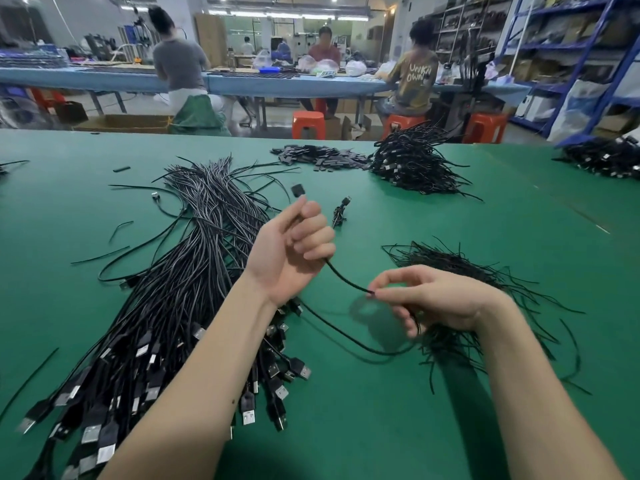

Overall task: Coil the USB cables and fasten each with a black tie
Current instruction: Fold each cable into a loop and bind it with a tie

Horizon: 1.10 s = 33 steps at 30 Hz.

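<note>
My left hand [294,244] is raised above the green table [381,427], fingers curled round one black USB cable [346,280] whose plug sticks up past my thumb. That cable runs down to my right hand [436,299], which pinches it between thumb and forefinger; the rest loops below toward the table. A large bundle of loose USB cables [173,306] lies to the left, plugs toward me. Black ties [485,271] lie in a pile under and behind my right hand. One coiled cable [341,213] lies just beyond my left hand.
A heap of coiled cables [412,161] sits at the back, with small flat black pieces [322,157] beside it. Another cable heap [606,161] is at the far right. Stray ties lie on the left. People sit at a blue bench beyond the table.
</note>
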{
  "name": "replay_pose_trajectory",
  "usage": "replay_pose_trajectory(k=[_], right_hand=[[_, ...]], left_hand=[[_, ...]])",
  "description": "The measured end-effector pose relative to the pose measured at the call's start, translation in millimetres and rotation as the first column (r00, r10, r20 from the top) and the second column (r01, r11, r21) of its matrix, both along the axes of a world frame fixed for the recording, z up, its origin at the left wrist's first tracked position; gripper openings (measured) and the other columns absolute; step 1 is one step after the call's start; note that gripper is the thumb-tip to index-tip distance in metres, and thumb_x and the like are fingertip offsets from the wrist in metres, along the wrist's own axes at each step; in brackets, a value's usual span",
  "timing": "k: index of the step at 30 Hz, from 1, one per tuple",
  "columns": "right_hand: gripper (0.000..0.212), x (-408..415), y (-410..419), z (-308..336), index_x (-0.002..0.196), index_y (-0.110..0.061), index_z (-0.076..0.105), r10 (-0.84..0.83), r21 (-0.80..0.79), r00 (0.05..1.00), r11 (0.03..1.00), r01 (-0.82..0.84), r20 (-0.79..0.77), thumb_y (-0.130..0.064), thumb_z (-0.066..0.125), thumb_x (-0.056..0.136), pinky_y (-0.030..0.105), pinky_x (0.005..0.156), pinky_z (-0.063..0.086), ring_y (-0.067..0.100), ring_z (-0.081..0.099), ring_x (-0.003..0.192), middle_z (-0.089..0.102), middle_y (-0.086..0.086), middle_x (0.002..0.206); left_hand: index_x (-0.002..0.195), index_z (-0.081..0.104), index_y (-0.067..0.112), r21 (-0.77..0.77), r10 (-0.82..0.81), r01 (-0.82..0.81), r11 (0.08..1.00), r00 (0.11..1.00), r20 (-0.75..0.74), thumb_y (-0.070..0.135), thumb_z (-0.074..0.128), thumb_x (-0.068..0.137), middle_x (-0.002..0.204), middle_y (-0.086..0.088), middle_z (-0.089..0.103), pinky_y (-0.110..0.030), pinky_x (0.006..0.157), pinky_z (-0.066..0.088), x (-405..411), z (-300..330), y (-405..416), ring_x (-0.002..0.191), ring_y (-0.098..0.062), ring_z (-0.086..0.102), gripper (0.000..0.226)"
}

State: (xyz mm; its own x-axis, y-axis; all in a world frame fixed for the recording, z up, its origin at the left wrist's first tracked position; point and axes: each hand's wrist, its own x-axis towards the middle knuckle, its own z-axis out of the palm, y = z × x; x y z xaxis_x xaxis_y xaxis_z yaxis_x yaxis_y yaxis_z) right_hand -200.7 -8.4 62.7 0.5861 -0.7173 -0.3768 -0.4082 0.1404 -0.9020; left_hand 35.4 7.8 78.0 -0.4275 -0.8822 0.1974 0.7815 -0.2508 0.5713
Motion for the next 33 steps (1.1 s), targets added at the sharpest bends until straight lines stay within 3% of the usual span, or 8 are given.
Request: replay_pose_trajectory(k=[4, 8, 10, 14, 18, 22, 29, 33], right_hand=[[0.014, 15, -11, 5, 0.109, -0.014, 0.066, -0.417, -0.148, 0.871, 0.874, 0.463, 0.261, -0.015, 0.069, 0.095, 0.017, 0.040, 0.026, 0.006, 0.036, 0.046, 0.063, 0.002, 0.074], [0.011, 25, -7, 24, 0.107, -0.014, 0.065, -0.395, -0.066, 0.793, 0.877, 0.475, 0.464, -0.022, 0.062, 0.100, 0.014, 0.037, 0.028, 0.005, 0.045, 0.049, 0.074, 0.003, 0.088], [0.011, 30, -1, 27, 0.102, -0.015, 0.069, -0.270, -0.101, 0.838, 0.929, 0.357, 0.474, -0.017, 0.058, 0.102, 0.014, 0.039, 0.033, 0.006, 0.050, 0.052, 0.070, 0.005, 0.092], [0.012, 32, 7, 21, 0.101, -0.009, 0.069, 0.017, 0.031, 0.855, 0.999, -0.039, 0.519, -0.005, 0.058, 0.096, 0.035, 0.066, 0.061, 0.013, 0.059, 0.064, 0.065, 0.013, 0.110], [0.009, 29, 10, 0, 0.099, -0.003, 0.061, 0.252, 0.047, 0.863, 0.952, -0.302, 0.437, -0.002, 0.054, 0.093, 0.063, 0.109, 0.040, 0.020, 0.064, 0.083, 0.066, 0.013, 0.101], [0.010, 27, 10, -7, 0.095, -0.009, 0.050, 0.289, 0.136, 0.854, 0.916, -0.379, 0.432, 0.001, 0.052, 0.095, 0.046, 0.088, 0.059, 0.025, 0.065, 0.099, 0.064, 0.013, 0.102], [0.019, 35, 9, 9, 0.109, -0.004, 0.063, 0.361, -0.121, 0.901, 0.932, -0.341, 0.241, -0.015, 0.052, 0.098, 0.032, 0.083, 0.052, 0.020, 0.069, 0.072, 0.073, 0.008, 0.083], [0.028, 29, 7, 13, 0.114, -0.006, 0.070, 0.252, -0.057, 0.886, 0.966, -0.250, 0.389, -0.020, 0.053, 0.098, 0.033, 0.086, 0.059, 0.014, 0.067, 0.056, 0.072, 0.009, 0.077]], left_hand=[[0.080, 0.071, 0.014, -0.154, 0.034, 0.068, 0.986, 0.816, 0.577, 0.033, 0.034, 0.107, 0.067, -0.003, 0.067, -0.024, 0.056, 0.053, -12, -6, 3, 0.057, -0.015, 0.062, 0.050], [0.108, 0.068, 0.002, -0.268, 0.258, -0.053, 0.962, 0.498, 0.828, 0.028, 0.027, 0.111, 0.105, -0.021, 0.074, -0.033, 0.086, 0.059, -26, -13, -4, 0.095, -0.026, 0.074, 0.049], [0.116, 0.065, 0.004, -0.281, 0.325, -0.166, 0.945, 0.521, 0.789, 0.026, 0.028, 0.111, 0.108, -0.019, 0.074, -0.035, 0.096, 0.056, -28, -15, -7, 0.099, -0.023, 0.073, 0.043], [0.117, 0.061, -0.001, -0.070, 0.268, -0.272, 0.960, 0.813, 0.517, 0.027, 0.025, 0.110, 0.123, -0.021, 0.068, -0.033, 0.097, 0.055, -25, -10, -7, 0.105, -0.022, 0.070, 0.046], [0.130, 0.053, -0.009, 0.061, 0.213, -0.234, 0.970, 0.946, 0.244, 0.026, 0.023, 0.110, 0.127, -0.022, 0.065, -0.035, 0.092, 0.058, -20, -7, -5, 0.116, -0.032, 0.066, 0.050], [0.125, 0.056, -0.007, 0.050, 0.242, -0.253, 0.966, 0.956, 0.163, 0.025, 0.024, 0.110, 0.125, -0.020, 0.067, -0.035, 0.086, 0.059, -9, -4, -8, 0.112, -0.033, 0.068, 0.048], [0.108, 0.068, -0.005, 0.151, 0.252, -0.251, 0.956, 0.968, 0.013, 0.019, 0.027, 0.109, 0.108, -0.013, 0.074, -0.029, 0.077, 0.061, -7, -2, -13, 0.096, -0.024, 0.073, 0.048], [0.108, 0.064, -0.007, 0.259, 0.307, -0.288, 0.922, 0.951, -0.037, 0.017, 0.024, 0.109, 0.101, -0.014, 0.075, -0.028, 0.076, 0.061, -7, -8, -17, 0.089, -0.023, 0.075, 0.047]])
